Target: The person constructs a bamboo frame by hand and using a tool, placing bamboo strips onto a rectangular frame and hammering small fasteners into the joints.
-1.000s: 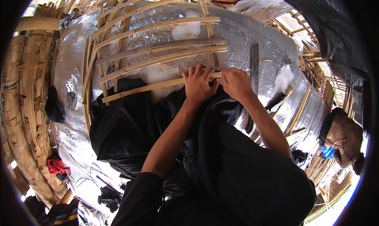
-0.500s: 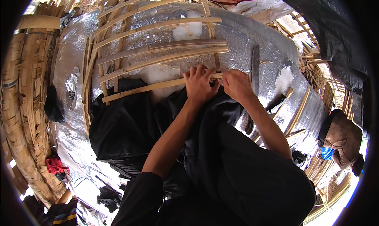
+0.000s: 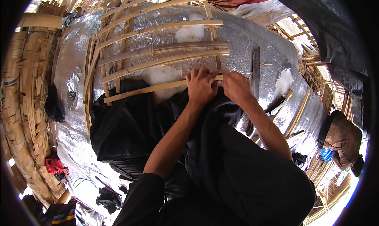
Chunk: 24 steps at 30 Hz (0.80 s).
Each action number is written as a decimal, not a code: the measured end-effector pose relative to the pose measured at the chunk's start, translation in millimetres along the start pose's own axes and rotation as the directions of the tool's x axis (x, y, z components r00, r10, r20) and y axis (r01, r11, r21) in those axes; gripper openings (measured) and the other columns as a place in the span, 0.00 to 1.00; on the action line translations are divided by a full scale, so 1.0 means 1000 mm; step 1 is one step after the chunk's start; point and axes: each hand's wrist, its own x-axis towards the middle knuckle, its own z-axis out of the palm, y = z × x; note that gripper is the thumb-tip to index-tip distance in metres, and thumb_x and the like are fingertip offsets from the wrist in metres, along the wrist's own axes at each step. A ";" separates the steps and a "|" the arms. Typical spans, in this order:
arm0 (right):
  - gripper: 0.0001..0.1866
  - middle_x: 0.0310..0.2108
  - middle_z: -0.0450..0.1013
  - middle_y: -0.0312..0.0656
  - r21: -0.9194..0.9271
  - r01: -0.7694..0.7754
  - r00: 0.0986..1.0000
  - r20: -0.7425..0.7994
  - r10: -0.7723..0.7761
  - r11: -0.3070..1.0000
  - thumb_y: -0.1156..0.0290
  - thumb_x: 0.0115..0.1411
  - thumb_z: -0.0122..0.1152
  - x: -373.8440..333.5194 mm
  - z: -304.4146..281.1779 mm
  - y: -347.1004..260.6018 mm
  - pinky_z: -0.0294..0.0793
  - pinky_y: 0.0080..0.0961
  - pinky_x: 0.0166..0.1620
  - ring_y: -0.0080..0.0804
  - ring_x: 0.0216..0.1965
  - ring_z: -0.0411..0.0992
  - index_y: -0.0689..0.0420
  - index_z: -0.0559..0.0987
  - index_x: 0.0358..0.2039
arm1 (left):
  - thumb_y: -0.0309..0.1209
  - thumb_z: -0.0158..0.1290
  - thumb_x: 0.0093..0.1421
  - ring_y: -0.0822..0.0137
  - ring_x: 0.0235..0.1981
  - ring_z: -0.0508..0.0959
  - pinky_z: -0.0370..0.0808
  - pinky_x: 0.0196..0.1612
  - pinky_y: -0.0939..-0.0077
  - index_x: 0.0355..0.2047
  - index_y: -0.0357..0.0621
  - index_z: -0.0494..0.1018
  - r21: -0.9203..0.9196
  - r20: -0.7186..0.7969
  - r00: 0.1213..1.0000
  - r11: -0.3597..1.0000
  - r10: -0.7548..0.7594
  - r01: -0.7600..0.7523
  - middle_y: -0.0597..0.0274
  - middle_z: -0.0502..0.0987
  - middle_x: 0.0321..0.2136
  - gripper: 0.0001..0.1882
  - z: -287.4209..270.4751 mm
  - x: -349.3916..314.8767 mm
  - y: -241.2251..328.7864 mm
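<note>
A pale bamboo slat [image 3: 166, 85] lies across the near end of a bamboo lattice, just beyond the wearer's black-clad legs [image 3: 126, 127], its left end by an upright strip [image 3: 104, 72]. We see the left hand [image 3: 201, 86] grasping it near its right end, fingers bent over the far side; the right hand [image 3: 237, 88] is clenched at that same end, though we cannot tell what its hidden fingertips pinch. Little has changed in the past second: the hands stay put, and the lattice sits slightly lower in our view, which we put down to a tilt of the head, so the work appears held at one spot. Beyond run other slats [image 3: 162, 61], over a silvery sheet [image 3: 237, 32]; to the right lie a dark flat bar [image 3: 256, 70] and loose strips [image 3: 299, 110].
</note>
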 end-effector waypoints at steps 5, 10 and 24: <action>0.07 0.37 0.82 0.49 -0.051 -0.036 0.996 0.081 0.040 0.998 0.71 0.62 0.66 0.000 -0.005 -0.007 0.84 0.43 0.48 0.48 0.44 0.82 0.61 0.85 0.34 | 0.45 0.69 0.54 0.55 0.50 0.75 0.68 0.53 0.47 0.50 0.66 0.86 -0.003 -0.021 1.000 1.000 -0.005 0.005 0.68 0.78 0.45 0.21 0.000 -0.001 0.001; 0.06 0.38 0.81 0.46 -0.049 -0.005 0.999 0.046 0.007 0.999 0.72 0.61 0.65 0.000 -0.003 -0.006 0.84 0.41 0.50 0.46 0.47 0.81 0.61 0.85 0.35 | 0.40 0.69 0.52 0.54 0.50 0.74 0.68 0.54 0.47 0.46 0.62 0.85 -0.145 -0.038 0.999 0.989 -0.027 0.021 0.67 0.78 0.43 0.19 -0.004 0.001 0.003; 0.06 0.36 0.77 0.43 -0.029 0.080 0.981 -0.176 -0.084 0.996 0.77 0.58 0.61 -0.010 0.018 0.003 0.85 0.38 0.47 0.43 0.44 0.79 0.58 0.81 0.36 | 0.30 0.65 0.54 0.51 0.46 0.74 0.68 0.50 0.51 0.36 0.54 0.86 -0.232 -0.108 0.994 0.973 -0.030 0.005 0.64 0.79 0.41 0.08 0.011 0.000 0.002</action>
